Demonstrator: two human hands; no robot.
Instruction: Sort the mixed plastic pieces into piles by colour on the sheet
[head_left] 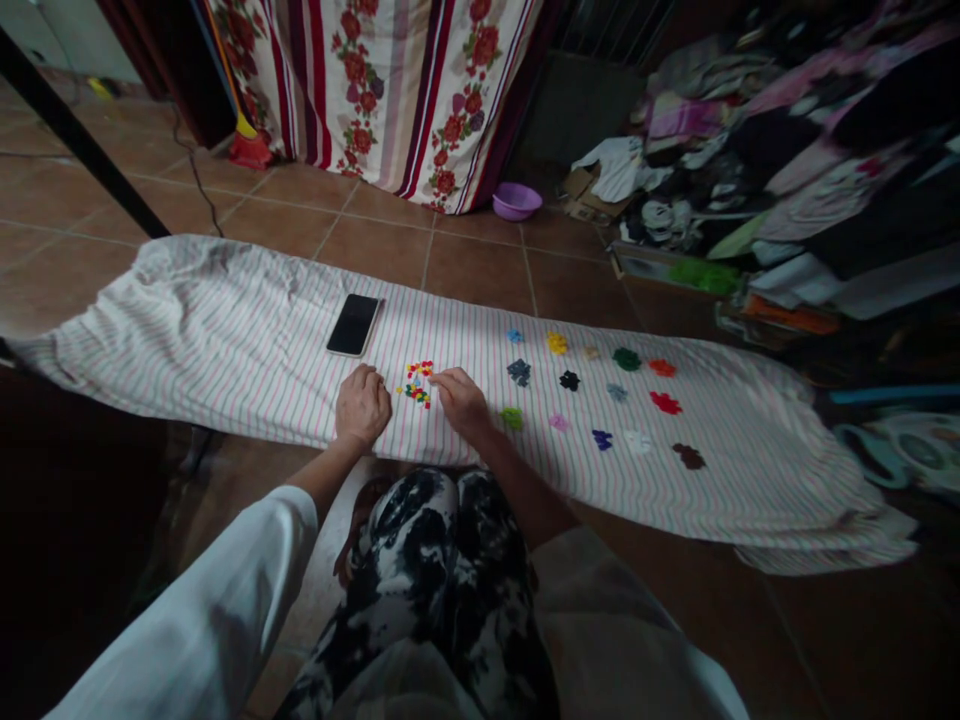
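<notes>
A small cluster of mixed red, yellow, green and blue pieces (418, 384) lies on the striped cloth (247, 340) between my hands. My left hand (363, 404) rests on the cloth just left of the cluster, its fingers curled; whether they hold anything is hidden. At the cluster's right edge, my right hand (459, 400) has thumb and index finger pinched together, and anything between them is too small to make out. Piles sorted by colour lie to the right, among them yellow (556, 343), dark green (626, 358), black (569, 380), red (666, 402) and brown (688, 456).
A phone (353, 324) lies on the cloth beyond my left hand. Past the cloth's far edge, a purple basin (517, 201) and a red broom head (250, 149) are on the tiled floor near a floral curtain (375, 90). Clothes (810, 190) are heaped at the right.
</notes>
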